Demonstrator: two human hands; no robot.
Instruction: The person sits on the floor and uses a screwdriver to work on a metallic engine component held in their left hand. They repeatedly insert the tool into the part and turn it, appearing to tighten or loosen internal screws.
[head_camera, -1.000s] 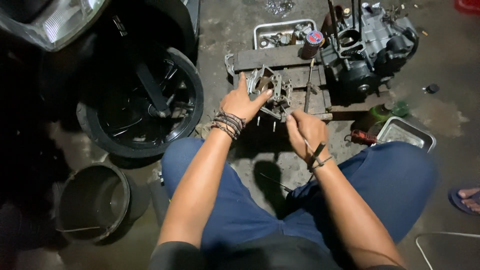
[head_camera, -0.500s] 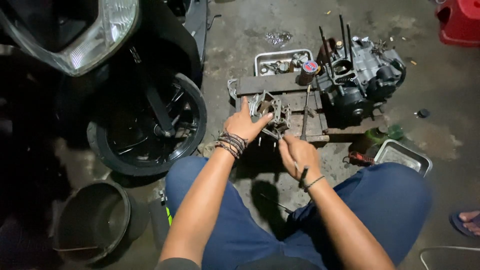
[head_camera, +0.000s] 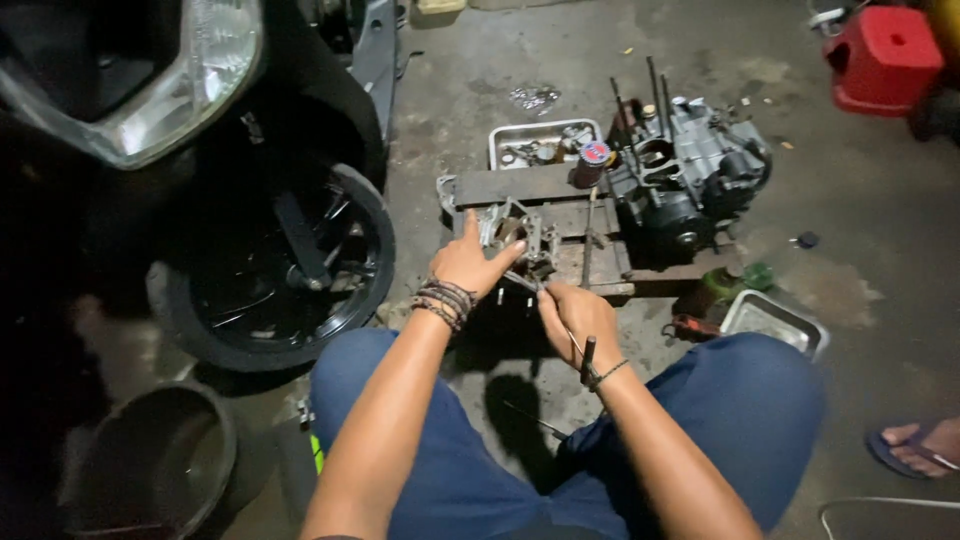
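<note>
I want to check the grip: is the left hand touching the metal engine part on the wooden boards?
Touching. In the head view, the left hand lies on the metal engine part, its fingers wrapped over the near edge with no gap visible.

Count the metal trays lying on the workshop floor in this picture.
2: one tray holding small parts behind the wooden planks, one tray beside the right knee. Others may be hidden.

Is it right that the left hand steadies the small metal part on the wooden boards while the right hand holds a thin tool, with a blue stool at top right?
Not quite: the head view shows the stool is red. The rest holds.
</note>
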